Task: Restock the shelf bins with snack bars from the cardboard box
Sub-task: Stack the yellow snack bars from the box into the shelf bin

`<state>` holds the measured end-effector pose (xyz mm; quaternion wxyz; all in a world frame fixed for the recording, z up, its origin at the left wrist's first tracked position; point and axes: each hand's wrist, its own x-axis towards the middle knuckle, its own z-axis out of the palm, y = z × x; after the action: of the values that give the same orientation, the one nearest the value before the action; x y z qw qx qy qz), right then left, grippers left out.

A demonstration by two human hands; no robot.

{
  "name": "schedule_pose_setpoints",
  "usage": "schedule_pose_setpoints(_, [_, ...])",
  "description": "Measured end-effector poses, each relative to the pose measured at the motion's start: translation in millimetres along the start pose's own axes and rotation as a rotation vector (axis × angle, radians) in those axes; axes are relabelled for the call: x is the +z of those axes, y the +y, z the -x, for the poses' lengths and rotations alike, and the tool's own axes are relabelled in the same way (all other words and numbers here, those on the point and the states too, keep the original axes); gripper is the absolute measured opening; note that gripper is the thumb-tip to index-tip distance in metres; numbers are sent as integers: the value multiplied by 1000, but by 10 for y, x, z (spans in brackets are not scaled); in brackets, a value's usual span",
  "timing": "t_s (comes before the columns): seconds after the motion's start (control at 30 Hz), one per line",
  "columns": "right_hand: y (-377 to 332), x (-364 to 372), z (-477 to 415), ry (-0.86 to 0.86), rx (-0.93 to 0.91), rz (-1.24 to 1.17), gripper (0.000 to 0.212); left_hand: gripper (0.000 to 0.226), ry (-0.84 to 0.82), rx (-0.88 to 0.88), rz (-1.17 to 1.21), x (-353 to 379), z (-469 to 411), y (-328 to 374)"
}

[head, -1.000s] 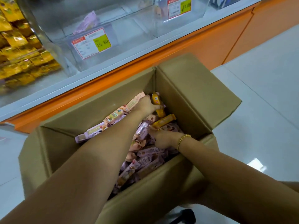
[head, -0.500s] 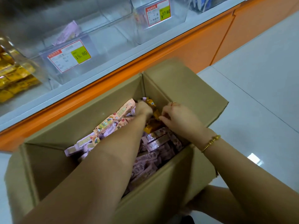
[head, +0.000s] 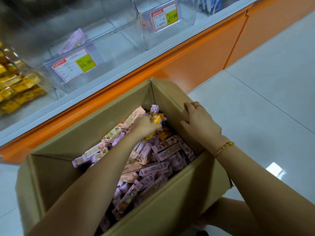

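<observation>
Several yellow-wrapped snack bars (head: 157,118) are bunched in the grip of the left hand (head: 146,125), fingers curled round them at the far right corner of the cardboard box (head: 170,210); their long axis cannot be told. The right hand (head: 200,124) lies flat on the box's right wall, grasping nothing. The bin tagged 15.80 (head: 71,83) stands beyond the far wall, above and left of the grip, so the lift likely runs up and leftward.
</observation>
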<state>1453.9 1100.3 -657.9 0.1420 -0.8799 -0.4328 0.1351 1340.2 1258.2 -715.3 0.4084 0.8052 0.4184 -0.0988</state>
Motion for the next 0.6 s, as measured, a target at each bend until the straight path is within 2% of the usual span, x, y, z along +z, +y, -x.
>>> schedule_pose_setpoints(0.07, [3,11,-1,-1,0,-3,49,24,67,14,-173,120,37,-20])
schedule_pose_setpoints(0.2, [12,15,14,-6,6,-1,49,28,62,-47,-277,356,32,-132])
schedule_pose_setpoints(0.3, [11,17,13,-10,7,-3,52,21,79,-146,-185,419,0,-163])
schedule_pose_setpoints(0.47, [0,19,9,-16,18,-18,50,46,96,-327,42,380,4,-75])
schedule_pose_setpoints(0.6, [-9,12,24,-12,23,-16,48,47,132,-354,82,405,31,-32])
